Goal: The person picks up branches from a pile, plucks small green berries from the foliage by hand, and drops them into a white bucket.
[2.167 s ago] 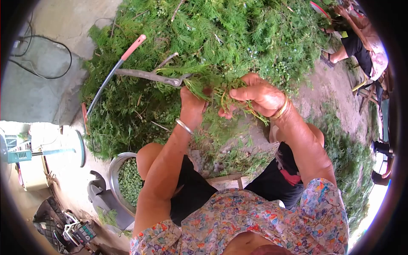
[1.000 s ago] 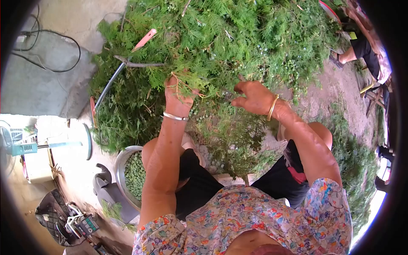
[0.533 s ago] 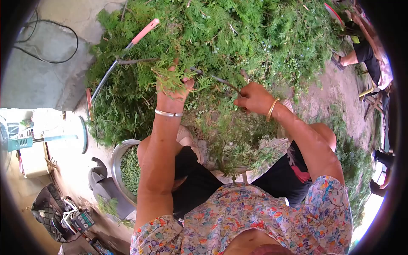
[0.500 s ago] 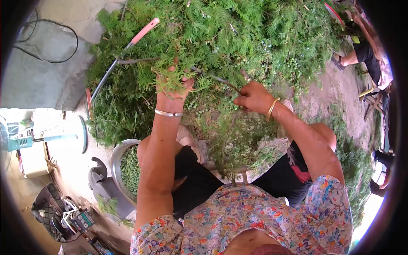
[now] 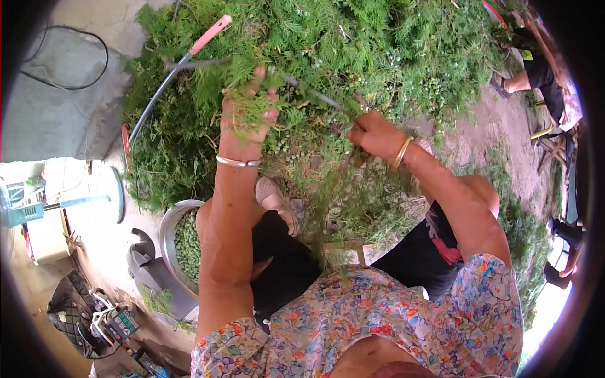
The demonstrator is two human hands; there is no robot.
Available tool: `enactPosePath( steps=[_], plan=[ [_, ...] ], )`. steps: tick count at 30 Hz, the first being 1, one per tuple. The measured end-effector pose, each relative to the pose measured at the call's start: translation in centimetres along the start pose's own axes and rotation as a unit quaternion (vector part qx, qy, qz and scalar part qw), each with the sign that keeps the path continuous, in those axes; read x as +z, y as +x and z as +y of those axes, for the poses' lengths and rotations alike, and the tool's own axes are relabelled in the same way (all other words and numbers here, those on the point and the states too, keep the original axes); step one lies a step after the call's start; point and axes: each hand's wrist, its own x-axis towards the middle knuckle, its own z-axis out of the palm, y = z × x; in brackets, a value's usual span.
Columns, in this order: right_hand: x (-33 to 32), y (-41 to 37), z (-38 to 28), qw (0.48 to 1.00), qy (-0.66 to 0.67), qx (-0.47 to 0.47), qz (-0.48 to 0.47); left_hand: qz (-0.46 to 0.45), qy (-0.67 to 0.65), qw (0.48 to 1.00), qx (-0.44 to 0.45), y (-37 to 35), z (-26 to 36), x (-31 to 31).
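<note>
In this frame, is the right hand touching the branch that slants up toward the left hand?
Touching. The head view shows the right hand closed in a fist around the lower end of the branch.

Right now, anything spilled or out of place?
Mildly: a loose green sprig lies beside the metal basin, apart from the branch pile, so it looks stray. The pink-handled tool lies aslant at the pile's edge. No berry spill visible.
</note>
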Motion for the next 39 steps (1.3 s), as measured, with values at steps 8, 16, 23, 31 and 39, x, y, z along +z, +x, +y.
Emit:
enactPosePath(
  steps=[8, 16, 23, 31, 39],
  plan=[
    [-5.2, -1.0, -2.3, 0.923, 0.351, -0.011, 0.158, 0.141, 0.188, 0.97, 0.059, -1.7, 0.8, 3.5],
    [-10.2, -0.8, -0.2, 0.804, 0.51, -0.04, 0.304, 0.189, 0.312, 0.927, 0.088, -2.8, -0.3, 4.2],
    [-12.7, 0.6, 4.2, 0.745, 0.599, -0.022, 0.294, 0.059, 0.413, 0.909, 0.017, -2.5, -5.4, 5.4],
    [-10.7, 0.8, 2.5, 0.715, 0.605, 0.047, 0.346, -0.004, 0.591, 0.804, 0.066, -1.7, -7.8, 7.4],
    [-10.1, 0.8, 2.8, 0.727, 0.626, -0.001, 0.282, -0.018, 0.561, 0.827, -0.043, -1.8, -7.7, 7.0]
  ],
)
